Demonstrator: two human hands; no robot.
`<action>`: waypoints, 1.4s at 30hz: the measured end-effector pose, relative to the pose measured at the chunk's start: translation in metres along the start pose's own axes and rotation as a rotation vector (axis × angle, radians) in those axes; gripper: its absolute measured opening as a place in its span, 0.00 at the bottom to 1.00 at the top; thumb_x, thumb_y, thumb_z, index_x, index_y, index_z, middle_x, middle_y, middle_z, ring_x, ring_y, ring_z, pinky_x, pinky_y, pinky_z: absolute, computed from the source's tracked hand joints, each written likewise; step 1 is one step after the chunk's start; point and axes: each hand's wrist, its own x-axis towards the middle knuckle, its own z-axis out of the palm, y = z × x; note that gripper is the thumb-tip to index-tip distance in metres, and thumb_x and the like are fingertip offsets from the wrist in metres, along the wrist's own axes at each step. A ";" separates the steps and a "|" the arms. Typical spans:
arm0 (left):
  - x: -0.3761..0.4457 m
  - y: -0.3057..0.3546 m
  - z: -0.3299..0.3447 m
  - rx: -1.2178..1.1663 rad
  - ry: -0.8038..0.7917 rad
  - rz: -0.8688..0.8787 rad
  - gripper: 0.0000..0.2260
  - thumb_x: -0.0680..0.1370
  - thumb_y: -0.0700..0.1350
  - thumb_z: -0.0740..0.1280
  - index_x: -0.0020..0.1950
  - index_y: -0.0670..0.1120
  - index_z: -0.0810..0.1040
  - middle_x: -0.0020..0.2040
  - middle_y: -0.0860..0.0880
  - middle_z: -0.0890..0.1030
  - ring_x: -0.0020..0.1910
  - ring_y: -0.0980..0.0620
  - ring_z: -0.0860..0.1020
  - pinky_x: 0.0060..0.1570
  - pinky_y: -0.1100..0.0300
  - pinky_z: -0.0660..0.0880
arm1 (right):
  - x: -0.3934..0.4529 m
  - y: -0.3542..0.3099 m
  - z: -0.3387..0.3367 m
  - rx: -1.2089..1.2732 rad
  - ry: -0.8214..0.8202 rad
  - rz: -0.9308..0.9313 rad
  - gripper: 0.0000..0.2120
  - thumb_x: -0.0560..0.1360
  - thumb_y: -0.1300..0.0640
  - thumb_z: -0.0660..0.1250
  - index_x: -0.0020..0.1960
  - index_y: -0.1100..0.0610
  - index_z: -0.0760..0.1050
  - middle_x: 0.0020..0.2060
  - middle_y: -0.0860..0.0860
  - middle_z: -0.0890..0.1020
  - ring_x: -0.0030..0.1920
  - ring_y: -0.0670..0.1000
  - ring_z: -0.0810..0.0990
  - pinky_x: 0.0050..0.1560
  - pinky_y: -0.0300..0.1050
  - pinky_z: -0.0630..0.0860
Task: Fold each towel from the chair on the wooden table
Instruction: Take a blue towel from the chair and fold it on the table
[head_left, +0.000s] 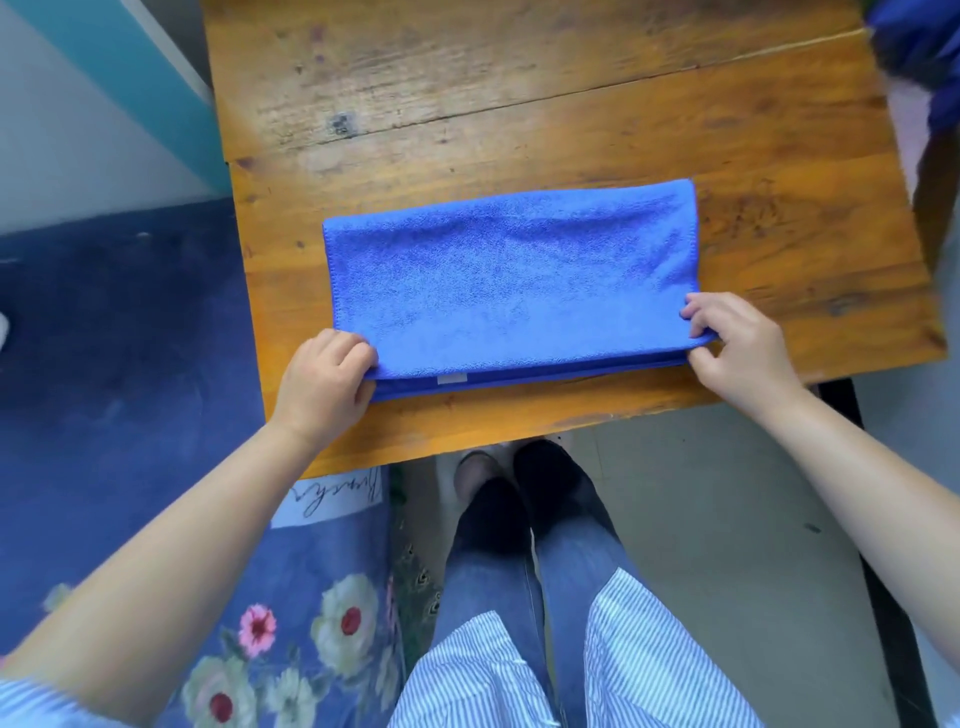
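Observation:
A blue towel (506, 280) lies folded in half on the wooden table (519, 104), its two long edges stacked along the near side. My left hand (324, 384) pinches the near left corner of the top layer. My right hand (737, 343) pinches the near right corner. A small white tag shows on the lower layer's near edge. More blue towels (919, 47) are heaped at the top right, partly cut off by the frame.
The table's near edge runs just below the towel, with my legs and shoes (519, 493) under it. A blue floral cloth (260, 623) lies at the lower left. A dark table leg (878, 571) stands at the right.

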 end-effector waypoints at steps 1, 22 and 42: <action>-0.002 0.001 0.002 0.010 -0.005 0.007 0.12 0.66 0.37 0.55 0.32 0.34 0.76 0.32 0.39 0.80 0.28 0.41 0.77 0.27 0.55 0.75 | -0.002 0.001 0.001 -0.005 -0.003 -0.019 0.09 0.58 0.81 0.61 0.33 0.70 0.73 0.43 0.68 0.80 0.51 0.69 0.79 0.49 0.45 0.71; -0.032 0.029 0.017 0.148 -0.129 -0.096 0.14 0.66 0.36 0.53 0.30 0.33 0.76 0.38 0.35 0.81 0.43 0.34 0.82 0.44 0.38 0.77 | -0.023 0.017 0.006 -0.325 -0.182 -0.138 0.10 0.55 0.84 0.63 0.31 0.72 0.73 0.49 0.73 0.78 0.53 0.76 0.75 0.49 0.71 0.73; 0.032 0.066 0.051 0.035 -0.249 -0.513 0.27 0.79 0.54 0.55 0.76 0.47 0.51 0.77 0.47 0.48 0.76 0.47 0.44 0.71 0.48 0.37 | 0.011 -0.081 0.063 -0.392 -0.298 -0.032 0.25 0.64 0.52 0.67 0.59 0.62 0.77 0.60 0.63 0.77 0.58 0.66 0.76 0.53 0.68 0.71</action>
